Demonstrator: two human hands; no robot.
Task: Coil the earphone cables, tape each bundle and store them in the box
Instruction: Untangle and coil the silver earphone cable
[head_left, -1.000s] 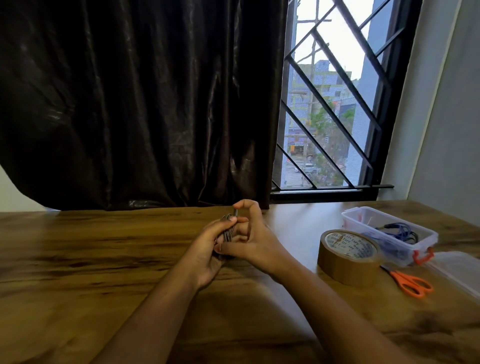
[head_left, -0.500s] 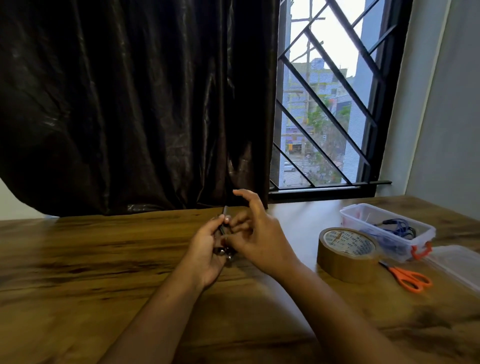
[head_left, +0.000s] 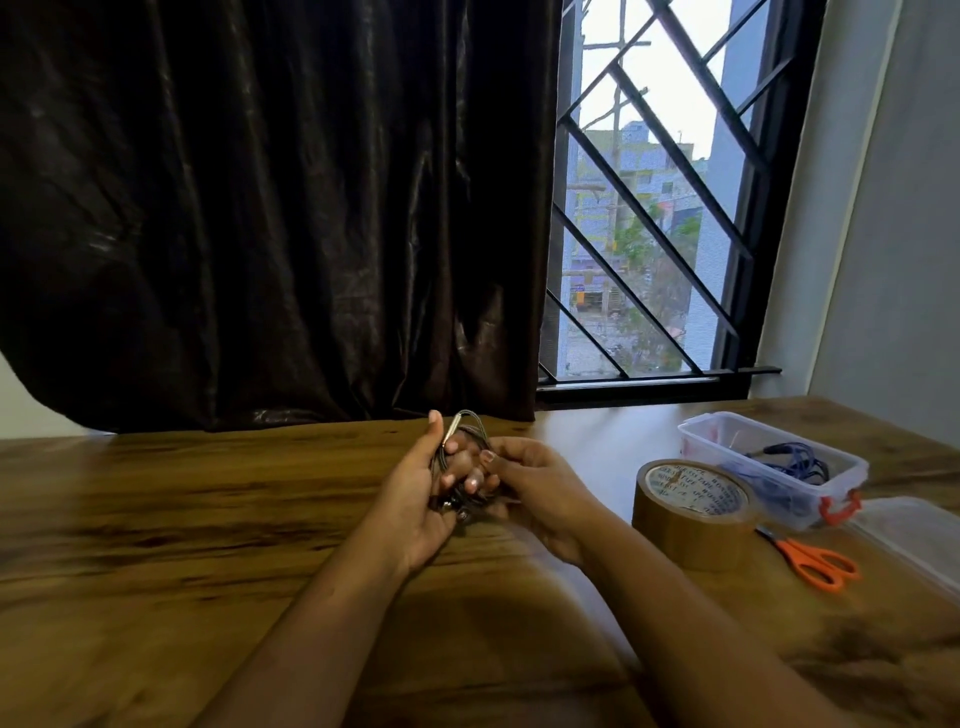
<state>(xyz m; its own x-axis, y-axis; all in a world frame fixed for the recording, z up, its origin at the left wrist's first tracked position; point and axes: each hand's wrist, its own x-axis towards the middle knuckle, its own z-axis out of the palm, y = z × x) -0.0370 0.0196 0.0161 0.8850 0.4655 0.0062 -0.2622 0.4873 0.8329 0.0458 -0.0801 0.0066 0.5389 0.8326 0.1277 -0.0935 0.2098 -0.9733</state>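
Observation:
A coiled dark grey earphone cable (head_left: 470, 434) is held between both hands above the middle of the wooden table (head_left: 156, 519). My left hand (head_left: 415, 499) grips the coil with its thumb up along the metal plug. My right hand (head_left: 535, 483) pinches the coil from the right side. The earbuds hang under the hands, partly hidden. A roll of brown tape (head_left: 693, 512) stands to the right. Behind it is a clear plastic box (head_left: 769, 462) with a blue cable bundle (head_left: 789, 462) inside.
Orange-handled scissors (head_left: 815, 561) lie right of the tape roll. The clear box lid (head_left: 914, 540) lies at the table's right edge. A dark curtain (head_left: 260, 208) and a barred window (head_left: 660, 208) stand behind the table.
Both hands have shifted slightly forward, and my right hand's fingers have closed onto the coil. The coil's loop and plug now show above the fingers.

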